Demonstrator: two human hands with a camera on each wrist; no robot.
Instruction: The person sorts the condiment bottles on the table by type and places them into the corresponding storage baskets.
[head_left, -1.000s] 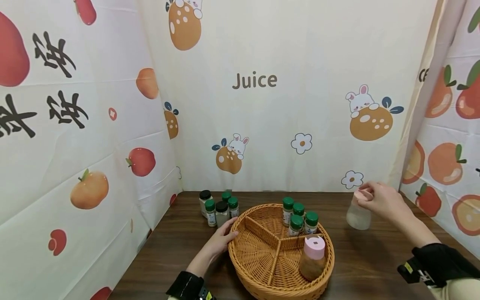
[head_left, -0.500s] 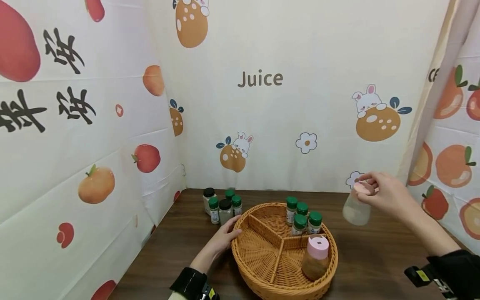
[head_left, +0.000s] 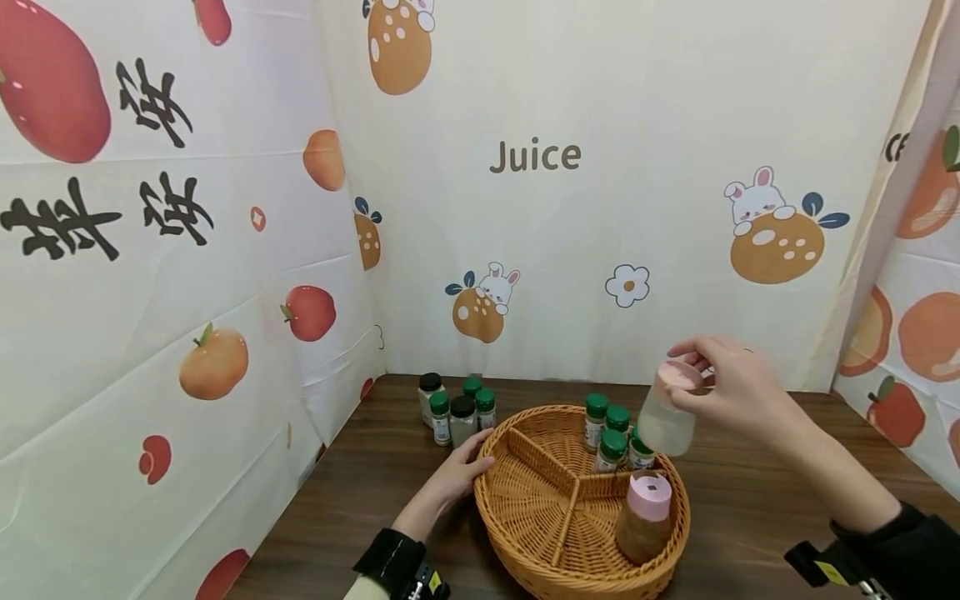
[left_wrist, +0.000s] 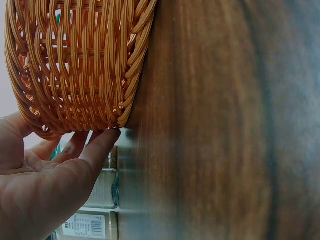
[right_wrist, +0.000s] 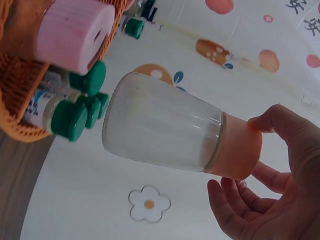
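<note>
A person's right hand [head_left: 731, 390] pinches the peach-pink lid [right_wrist: 236, 145] of a clear glass jar [right_wrist: 162, 122], holding it tilted above the desk [head_left: 360, 492] near the right rim of a wicker basket [head_left: 536, 508]. Over the past second it has been lifted and carried leftward, seemingly within reach of the basket but not yet inside, where four green-capped spice bottles [head_left: 612, 447] and a pink-topped jar [head_left: 643, 525] stand. The left hand [head_left: 453, 475], fingers bent, holds the basket's left side.

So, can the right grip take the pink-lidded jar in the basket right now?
Probably not: the right grip holds the clear jar by its peach lid. Otherwise, nothing visible covers the pink-lidded jar from above.
</note>
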